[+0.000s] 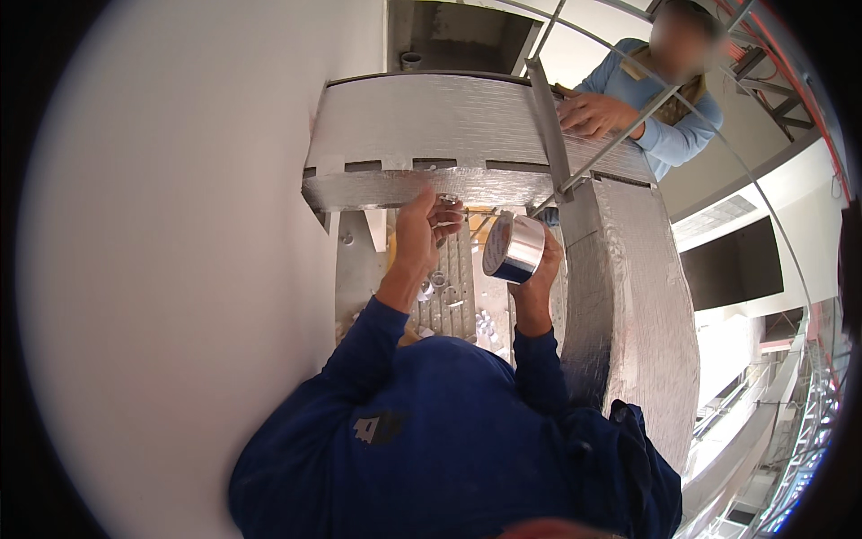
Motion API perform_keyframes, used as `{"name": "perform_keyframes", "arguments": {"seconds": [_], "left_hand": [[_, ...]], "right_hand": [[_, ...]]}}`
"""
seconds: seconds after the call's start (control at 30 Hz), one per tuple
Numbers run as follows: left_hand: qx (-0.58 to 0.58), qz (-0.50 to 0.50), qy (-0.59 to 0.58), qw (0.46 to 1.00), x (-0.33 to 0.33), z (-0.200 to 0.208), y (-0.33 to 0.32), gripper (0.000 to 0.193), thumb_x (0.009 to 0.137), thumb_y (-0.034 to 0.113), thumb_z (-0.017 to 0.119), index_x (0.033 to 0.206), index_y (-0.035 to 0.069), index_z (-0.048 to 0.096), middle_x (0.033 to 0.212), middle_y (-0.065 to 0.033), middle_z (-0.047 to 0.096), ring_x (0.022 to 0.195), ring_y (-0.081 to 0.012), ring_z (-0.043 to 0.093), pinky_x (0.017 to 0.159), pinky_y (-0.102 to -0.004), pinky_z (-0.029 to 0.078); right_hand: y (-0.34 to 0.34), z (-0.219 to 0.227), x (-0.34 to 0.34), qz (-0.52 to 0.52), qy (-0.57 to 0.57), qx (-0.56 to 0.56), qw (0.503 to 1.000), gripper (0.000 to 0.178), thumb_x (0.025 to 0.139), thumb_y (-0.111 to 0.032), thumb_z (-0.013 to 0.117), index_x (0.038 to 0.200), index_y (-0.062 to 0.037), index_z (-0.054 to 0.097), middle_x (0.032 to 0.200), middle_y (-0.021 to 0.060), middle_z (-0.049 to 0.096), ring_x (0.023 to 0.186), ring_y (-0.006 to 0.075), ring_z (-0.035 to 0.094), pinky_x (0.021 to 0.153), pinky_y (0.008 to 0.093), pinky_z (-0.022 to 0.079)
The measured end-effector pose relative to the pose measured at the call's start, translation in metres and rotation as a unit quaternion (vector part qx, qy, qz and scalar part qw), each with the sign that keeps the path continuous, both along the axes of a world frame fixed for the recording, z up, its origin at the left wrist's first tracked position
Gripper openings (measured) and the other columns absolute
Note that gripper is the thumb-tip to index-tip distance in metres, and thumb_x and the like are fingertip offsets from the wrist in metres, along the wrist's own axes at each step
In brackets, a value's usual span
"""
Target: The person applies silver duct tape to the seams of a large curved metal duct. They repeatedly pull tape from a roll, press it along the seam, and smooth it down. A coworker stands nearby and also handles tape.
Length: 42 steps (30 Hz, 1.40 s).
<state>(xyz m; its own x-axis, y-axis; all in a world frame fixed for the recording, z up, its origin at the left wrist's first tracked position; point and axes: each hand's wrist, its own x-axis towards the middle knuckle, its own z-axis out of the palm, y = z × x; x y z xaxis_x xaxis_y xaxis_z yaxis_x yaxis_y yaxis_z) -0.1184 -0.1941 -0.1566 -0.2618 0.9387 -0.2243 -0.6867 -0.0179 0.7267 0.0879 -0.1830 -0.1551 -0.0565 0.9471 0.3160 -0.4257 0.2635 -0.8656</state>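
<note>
My right hand (544, 266) is closed around a roll of silver foil tape (519, 246), with the roll's round side facing left. To its left, my left hand (427, 229) is raised just in front of the lower strip of a foil-wrapped duct (422, 112). The fingers of this hand are loosely bent and apart, and I make out nothing held in them. Dark gaps show between short foil tabs (388, 166) along the seam of the duct. Whether my left fingertips touch the foil, I cannot tell.
A co-worker in light blue (691, 135) rests a hand on the duct's far right. Another foil-wrapped duct (651, 296) runs along my right. Metal rods and a grey bracket (549, 126) cross above. A white wall (180, 269) stands left; scraps lie on ribbed planks (456, 287) below.
</note>
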Motion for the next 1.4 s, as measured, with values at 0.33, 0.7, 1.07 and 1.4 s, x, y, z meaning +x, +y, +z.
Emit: {"name": "perform_keyframes", "arguments": {"seconds": [0.33,0.7,1.07,1.4], "left_hand": [[0.052,-0.051,0.053,0.996,-0.002,0.016,-0.008,0.017,0.108,0.019,0.07,0.115,0.004,0.076,0.111,-0.0129,0.081,0.092,-0.0217,0.077,0.082,-0.0406,0.066],[0.055,-0.063,0.083,0.993,0.004,0.035,-0.013,0.011,0.104,0.007,0.074,0.112,0.001,0.078,0.109,-0.0105,0.079,0.094,-0.0193,0.075,0.085,-0.0402,0.063],[0.102,-0.071,0.078,0.989,0.0,0.039,-0.013,0.011,0.102,-0.002,0.07,0.11,-0.006,0.076,0.096,-0.0139,0.077,0.08,-0.0207,0.075,0.075,-0.0364,0.066],[0.135,-0.082,0.085,0.984,0.001,0.046,-0.018,0.01,0.098,-0.007,0.073,0.108,-0.009,0.077,0.092,-0.0136,0.076,0.077,-0.021,0.074,0.074,-0.0357,0.066]], "right_hand": [[-0.004,0.025,-0.003,-0.043,-0.063,0.022,0.997,0.021,0.098,-0.006,0.078,0.118,-0.0016,0.079,0.11,0.0046,0.081,0.095,0.011,0.075,0.082,0.0277,0.061],[-0.011,0.182,0.084,-0.477,-0.364,0.027,0.799,0.017,0.093,-0.009,0.074,0.102,0.005,0.078,0.087,0.0284,0.076,0.078,0.0417,0.077,0.073,0.0462,0.058],[0.042,0.145,0.125,-0.532,-0.521,-0.118,0.657,0.022,0.089,-0.007,0.068,0.103,0.0043,0.08,0.101,0.0322,0.078,0.097,0.0513,0.076,0.091,0.0573,0.059],[0.045,0.134,0.124,-0.557,-0.524,-0.08,0.639,0.024,0.093,-0.013,0.074,0.107,0.0058,0.075,0.114,0.0306,0.073,0.105,0.0482,0.069,0.093,0.056,0.055]]}}
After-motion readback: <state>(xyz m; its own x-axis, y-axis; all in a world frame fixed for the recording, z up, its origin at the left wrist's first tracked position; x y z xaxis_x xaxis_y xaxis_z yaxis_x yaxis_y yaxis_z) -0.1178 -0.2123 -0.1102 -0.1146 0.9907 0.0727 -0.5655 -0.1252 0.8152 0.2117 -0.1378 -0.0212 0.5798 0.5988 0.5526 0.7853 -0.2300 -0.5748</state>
